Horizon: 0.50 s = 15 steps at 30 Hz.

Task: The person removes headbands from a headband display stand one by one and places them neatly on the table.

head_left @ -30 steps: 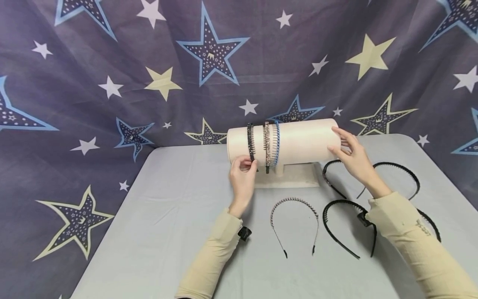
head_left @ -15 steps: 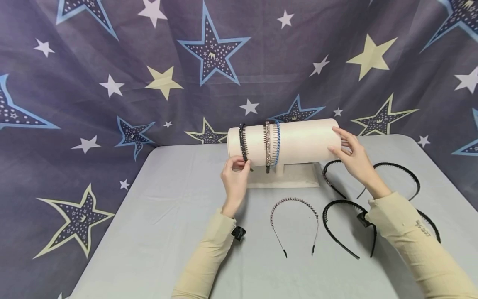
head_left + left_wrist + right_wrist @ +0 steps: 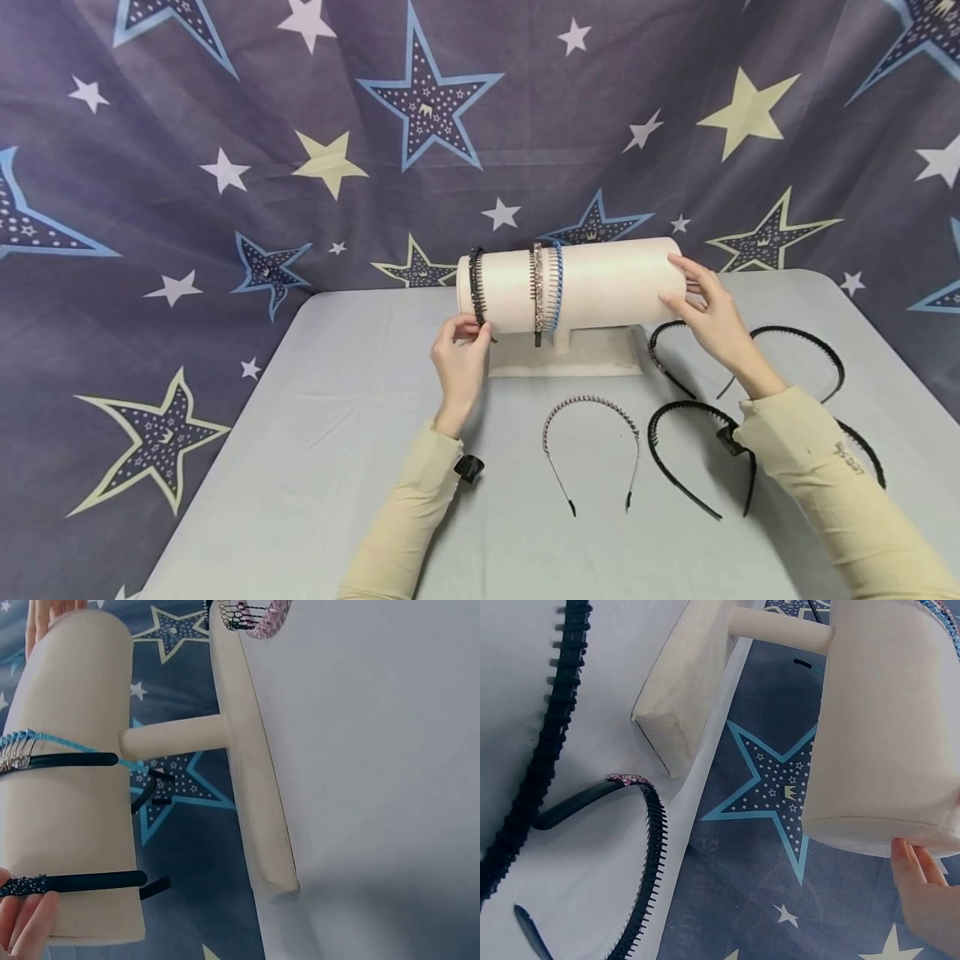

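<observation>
A cream headband display roll (image 3: 615, 283) lies level on its post and flat base (image 3: 600, 360). Near the roll's left end, my left hand (image 3: 457, 367) pinches the lower part of a black toothed headband (image 3: 476, 287) fitted round it. In the left wrist view, the fingertips hold the sparkly section of that headband (image 3: 97, 882). My right hand (image 3: 716, 325) touches the roll's right end with extended thumb and fingers. Around the roll's middle sit a sparkly headband (image 3: 537, 287) and a blue headband (image 3: 557, 287), side by side.
On the grey-covered table (image 3: 300, 467), a thin pinkish headband (image 3: 588, 399) lies in front of the base. Several black headbands lie at right, one with a bow (image 3: 731, 438), some partly under the right arm. A star-patterned curtain (image 3: 450, 200) hangs behind.
My left hand has slid the black headband leftward along the roll, from near the sparkly one to close by the left end. My right hand has stayed at the right end.
</observation>
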Available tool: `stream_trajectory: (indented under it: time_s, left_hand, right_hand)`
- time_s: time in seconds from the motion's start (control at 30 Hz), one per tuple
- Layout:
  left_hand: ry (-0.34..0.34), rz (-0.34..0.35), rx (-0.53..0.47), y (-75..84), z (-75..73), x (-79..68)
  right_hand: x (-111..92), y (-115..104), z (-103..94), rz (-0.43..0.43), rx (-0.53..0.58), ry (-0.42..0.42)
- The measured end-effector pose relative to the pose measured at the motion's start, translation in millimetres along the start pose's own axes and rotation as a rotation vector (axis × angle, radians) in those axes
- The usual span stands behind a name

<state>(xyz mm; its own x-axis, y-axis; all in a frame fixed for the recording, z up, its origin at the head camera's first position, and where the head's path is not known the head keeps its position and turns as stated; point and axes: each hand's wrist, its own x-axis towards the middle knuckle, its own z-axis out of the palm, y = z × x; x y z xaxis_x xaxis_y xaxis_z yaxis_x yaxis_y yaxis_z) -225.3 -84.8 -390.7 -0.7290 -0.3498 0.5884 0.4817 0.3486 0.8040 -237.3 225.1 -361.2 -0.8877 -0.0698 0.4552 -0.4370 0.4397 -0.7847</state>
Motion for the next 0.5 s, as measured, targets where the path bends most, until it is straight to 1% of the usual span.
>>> stream_trajectory:
  time_s: [0.1,0.33,0.5]
  left_hand:
    - [0.008,-0.001,-0.007,1.8,-2.6,1.1]
    - [0.027,-0.006,0.009,27.5,-13.0,0.6]
    - [0.046,-0.008,-0.002,28.7,-16.8,0.7]
  right_hand:
    - [0,0,-0.1,0.003,0.006,-0.001]
    - [0,-2,-0.1,0.0,0.019,0.005]
    - [0,-1,0.3,-0.004,0.013,0.005]
